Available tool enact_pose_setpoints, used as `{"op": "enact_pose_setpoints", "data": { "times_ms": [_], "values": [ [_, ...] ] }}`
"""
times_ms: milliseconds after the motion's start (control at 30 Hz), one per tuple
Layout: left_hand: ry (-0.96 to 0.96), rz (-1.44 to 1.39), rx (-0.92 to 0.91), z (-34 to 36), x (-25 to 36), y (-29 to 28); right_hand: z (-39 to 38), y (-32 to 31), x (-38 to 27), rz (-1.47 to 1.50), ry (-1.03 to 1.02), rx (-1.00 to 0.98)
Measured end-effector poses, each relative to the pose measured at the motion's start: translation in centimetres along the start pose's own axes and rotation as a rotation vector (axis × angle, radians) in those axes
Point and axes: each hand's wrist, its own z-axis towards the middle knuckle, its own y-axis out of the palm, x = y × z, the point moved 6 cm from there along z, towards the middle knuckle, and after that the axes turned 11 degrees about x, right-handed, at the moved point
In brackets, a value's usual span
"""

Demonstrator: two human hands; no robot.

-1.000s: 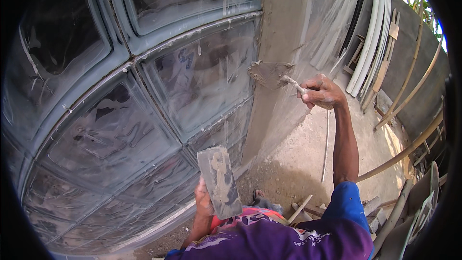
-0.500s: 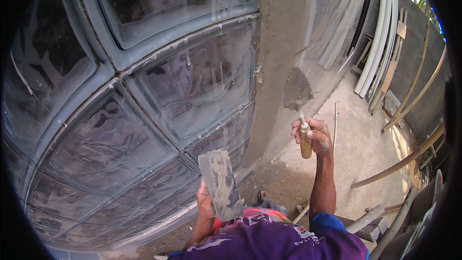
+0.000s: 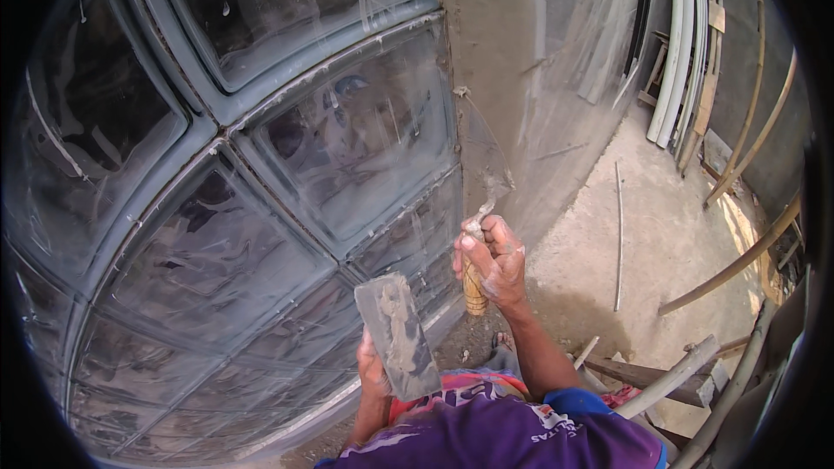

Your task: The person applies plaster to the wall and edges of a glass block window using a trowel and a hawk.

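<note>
My right hand is closed round the wooden handle of a pointing trowel. The trowel's blade lies against the strip of grey mortar beside the glass blocks, its tip up near the block's edge. My left hand grips a flat rectangular board from its left side and underneath. A smear of wet mortar runs down the middle of the board. Just left of the mortar strip stands the wall of large glass blocks, streaked with drips.
Long white pipes and wooden strips lean against the grey wall at the right. Bent poles stick out on that side. A thin stick lies on the concrete floor, and timber lies at the lower right.
My right hand has moved left with the trowel, bringing the blade to the mortar's edge by the glass blocks. The left hand and board stay almost where they were. The view has shifted slightly.
</note>
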Motion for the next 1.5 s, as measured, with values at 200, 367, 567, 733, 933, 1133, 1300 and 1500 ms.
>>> {"op": "enact_pose_setpoints", "data": {
  "times_ms": [200,367,567,733,933,1133,1300,1500],
  "values": [
    [0.001,-0.047,-0.010,-0.7,0.5,-3.0,-1.4,0.1,0.1,0.045,0.070,0.007],
    [-0.008,-0.027,-0.011,-0.8,0.6,-2.5,-2.9,-1.9,3.6,0.028,0.157,-0.042],
    [-0.043,-0.020,-0.052,-0.4,0.0,-1.6,-4.7,-5.2,6.1,-0.127,0.100,-0.108],
    [-0.009,-0.008,-0.006,-0.3,0.0,-0.7,-2.1,-7.9,3.1,-0.348,-0.025,-0.383],
    [0.018,-0.022,-0.006,-0.2,-0.9,0.1,5.9,-9.1,-1.4,-0.778,-0.177,-0.756],
    [0.072,0.018,0.085,-0.2,-2.0,1.8,13.1,-5.7,-6.7,-0.861,-0.419,-1.089],
    [0.072,-0.003,0.130,-0.5,-3.6,3.0,18.2,-4.6,-8.3,-0.927,-0.100,-1.055],
    [0.178,-0.034,0.138,-1.1,-4.7,3.3,20.8,-6.6,-7.5,-0.818,-0.114,-1.057]
  ]
}}
